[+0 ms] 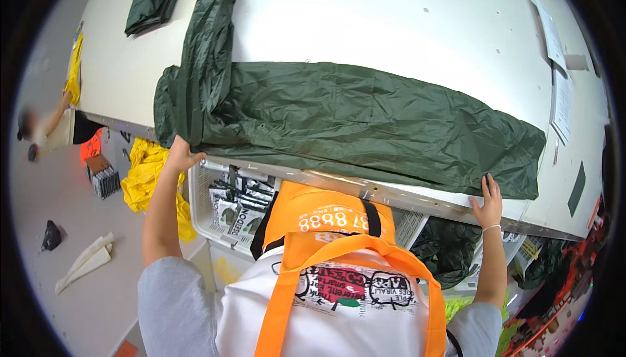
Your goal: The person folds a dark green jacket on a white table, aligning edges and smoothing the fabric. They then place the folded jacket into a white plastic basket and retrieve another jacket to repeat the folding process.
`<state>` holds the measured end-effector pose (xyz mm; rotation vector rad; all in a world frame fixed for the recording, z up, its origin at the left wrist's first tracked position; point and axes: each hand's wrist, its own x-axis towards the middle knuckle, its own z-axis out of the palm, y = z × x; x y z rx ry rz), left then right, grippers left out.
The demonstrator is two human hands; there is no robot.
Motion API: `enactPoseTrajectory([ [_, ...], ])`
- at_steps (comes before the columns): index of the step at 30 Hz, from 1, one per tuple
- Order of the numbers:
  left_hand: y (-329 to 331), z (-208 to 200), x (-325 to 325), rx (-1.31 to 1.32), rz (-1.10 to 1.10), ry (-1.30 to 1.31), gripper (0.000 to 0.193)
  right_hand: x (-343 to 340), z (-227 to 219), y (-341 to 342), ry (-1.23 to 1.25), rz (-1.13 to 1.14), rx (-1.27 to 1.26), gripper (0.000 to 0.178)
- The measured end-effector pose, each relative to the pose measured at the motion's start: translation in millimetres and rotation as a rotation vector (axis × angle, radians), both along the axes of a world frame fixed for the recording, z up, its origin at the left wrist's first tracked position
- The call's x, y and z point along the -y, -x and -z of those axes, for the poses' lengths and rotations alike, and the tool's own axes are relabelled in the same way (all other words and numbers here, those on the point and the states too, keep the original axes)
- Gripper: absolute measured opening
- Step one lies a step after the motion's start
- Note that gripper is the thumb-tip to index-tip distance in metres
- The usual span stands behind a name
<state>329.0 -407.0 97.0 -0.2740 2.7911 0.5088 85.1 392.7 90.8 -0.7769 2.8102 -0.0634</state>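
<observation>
From where I stand, the dark green cloth (pixel 372 116) lies creased along the near edge of the white table (pixel 391 28), with one narrow length at the left pointing away across it. The left hand (pixel 182 153) is at the cloth's near left corner, thumb out over the table edge; whether its fingers pinch anything, I cannot tell. The right hand (pixel 488 202) has its fingertips on the near right corner, thumb spread wide, nothing visibly clasped. That cloth looks slippery, so I'd guess a light touch could let a corner slide. Its near side runs along the table edge, and a tug toward the body might drag it over, down onto the white basket (pixel 193 207) or the orange apron (pixel 326 207). Uneven pulling between the hands could also set those wrinkles in crooked
</observation>
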Motion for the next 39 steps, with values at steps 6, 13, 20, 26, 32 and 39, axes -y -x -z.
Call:
enactPoseTrajectory([
  [6, 0.4, 12.1, 4.1, 0.031, -0.031, 0.177, 0.052, -9.0, 11.7, 2.8, 0.018, -0.015, 0.054, 0.024],
  [13, 19.6, 49.3, -5.7, -0.049, -0.103, 0.377, 0.042, -16.8, 23.7, 40.6, -0.305, 0.079, -0.033, 0.018],
  [20, 66.8, 20.0, -77.9, -0.015, -0.056, 0.156, 0.035, 109.1, -53.7, 190.2, -0.551, 0.16, 0.103, 0.025],
  [26, 53.1, 21.3, -76.9, -0.014, -0.039, 0.168, 0.029, 555.4, -115.9, 202.0, 0.368, -0.546, -0.175, 0.02],
  [32, 61.1, 18.6, -70.9, -0.075, 0.019, 0.056, 0.022, 775.6, -49.2, 235.5, 0.045, -0.519, -0.516, 0.03],
  [39, 49.5, 7.2, -57.9, -0.153, -0.015, -0.089, 0.032, 625.2, -108.8, 302.1, 0.229, -0.027, 0.216, 0.045],
])
